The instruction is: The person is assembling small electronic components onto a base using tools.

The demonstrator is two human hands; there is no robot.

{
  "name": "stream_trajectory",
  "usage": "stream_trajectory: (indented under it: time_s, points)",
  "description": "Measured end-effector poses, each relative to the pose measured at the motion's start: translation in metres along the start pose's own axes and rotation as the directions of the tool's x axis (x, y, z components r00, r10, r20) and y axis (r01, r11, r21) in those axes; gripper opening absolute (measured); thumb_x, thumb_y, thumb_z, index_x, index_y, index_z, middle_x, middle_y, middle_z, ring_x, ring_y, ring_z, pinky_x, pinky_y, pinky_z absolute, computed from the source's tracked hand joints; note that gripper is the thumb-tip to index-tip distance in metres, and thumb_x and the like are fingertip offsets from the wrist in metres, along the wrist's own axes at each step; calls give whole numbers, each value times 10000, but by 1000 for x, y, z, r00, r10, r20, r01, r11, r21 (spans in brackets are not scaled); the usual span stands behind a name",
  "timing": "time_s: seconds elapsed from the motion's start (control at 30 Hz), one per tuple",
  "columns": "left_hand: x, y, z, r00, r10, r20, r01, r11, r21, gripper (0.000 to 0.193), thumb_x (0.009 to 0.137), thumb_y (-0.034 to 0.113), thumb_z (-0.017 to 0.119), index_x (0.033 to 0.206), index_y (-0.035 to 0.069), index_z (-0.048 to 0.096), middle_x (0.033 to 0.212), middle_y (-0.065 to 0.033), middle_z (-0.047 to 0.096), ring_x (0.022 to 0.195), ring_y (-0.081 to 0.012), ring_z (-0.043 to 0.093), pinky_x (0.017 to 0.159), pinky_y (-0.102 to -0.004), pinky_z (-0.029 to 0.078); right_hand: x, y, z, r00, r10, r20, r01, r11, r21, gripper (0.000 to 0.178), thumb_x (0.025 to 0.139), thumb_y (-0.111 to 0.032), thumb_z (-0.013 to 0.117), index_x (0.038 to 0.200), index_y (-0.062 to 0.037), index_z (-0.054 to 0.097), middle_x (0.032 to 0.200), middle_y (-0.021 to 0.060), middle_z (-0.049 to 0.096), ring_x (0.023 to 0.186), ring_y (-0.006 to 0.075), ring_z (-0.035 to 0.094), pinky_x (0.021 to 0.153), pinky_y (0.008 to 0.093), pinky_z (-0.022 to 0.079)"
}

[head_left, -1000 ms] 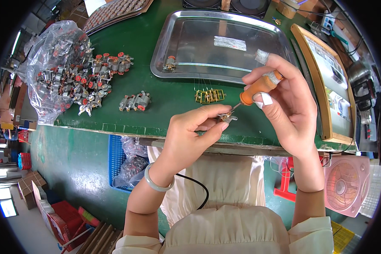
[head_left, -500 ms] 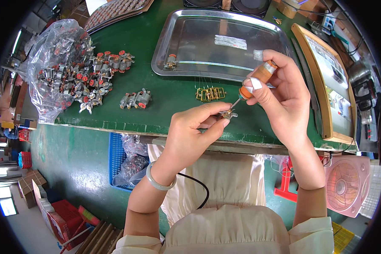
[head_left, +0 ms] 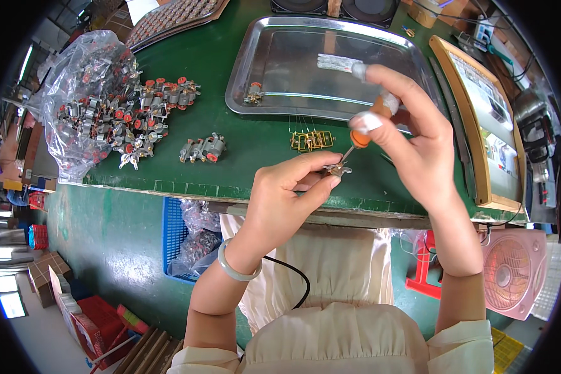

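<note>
My left hand (head_left: 294, 188) pinches a small metal part with lugs (head_left: 338, 169) just above the table's front edge. Over it, my right hand (head_left: 411, 134) grips a screwdriver (head_left: 359, 138) with an orange handle, part of it wrapped in tape. The slim shaft slants down to the part and its tip appears to touch it, though the fingers hide some of the contact. White wrapping covers the thumb tip, and grey wrapping the raised index fingertip. Just beyond my left hand lie several brass-coloured frames with thin wires (head_left: 311, 140).
A metal tray (head_left: 280, 62) with one small component (head_left: 254, 93) in it stands behind the hands. To the left lie a short row of components (head_left: 203, 148) and a plastic bag (head_left: 59, 134) of many more. A wooden-framed board (head_left: 480, 118) stands at the right.
The fingers of my right hand have shifted on the screwdriver handle, the index finger lifting away to the left. My left hand holds the part almost in the same place.
</note>
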State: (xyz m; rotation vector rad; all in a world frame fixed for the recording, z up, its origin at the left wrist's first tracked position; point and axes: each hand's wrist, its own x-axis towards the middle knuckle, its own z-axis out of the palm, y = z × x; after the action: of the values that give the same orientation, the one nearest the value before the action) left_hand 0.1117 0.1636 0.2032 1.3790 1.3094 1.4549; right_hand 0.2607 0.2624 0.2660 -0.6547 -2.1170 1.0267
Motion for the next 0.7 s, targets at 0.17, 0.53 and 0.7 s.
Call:
stream_trajectory:
  time_s: [0.17, 0.53, 0.7]
  points:
    - [-1, 0, -1, 1000, -5, -8, 5, 1000, -1, 253, 758, -21, 595, 1010, -13, 581, 843, -74, 637, 750, -99, 611, 697, -237, 509, 9, 5, -21, 965, -63, 253, -37, 927, 374, 380, 808, -75, 550, 1162, -4, 430, 1026, 122, 561, 880, 149, 547, 815, 275, 417]
    - [-2, -1, 2, 999, 26, -26, -26, 1000, 17, 256, 755, -29, 593, 1010, -10, 579, 846, -79, 635, 758, -107, 617, 704, -237, 508, 9, 1, 5, 987, 153, -45, -144, 977, 158, 199, 813, -154, 570, 683, -31, 482, 648, 61, 565, 590, 93, 563, 587, 221, 449]
    - [-3, 2, -7, 999, 7, 31, 3, 952, -307, 305, 799, -55, 535, 1103, -38, 513, 1064, -137, 565, 875, -211, 607, 784, -286, 496, -17, 6, 9, 954, 247, -172, -26, 637, 771, 143, 792, -85, 577, 823, -13, 456, 818, 99, 592, 590, 116, 558, 477, 241, 465]
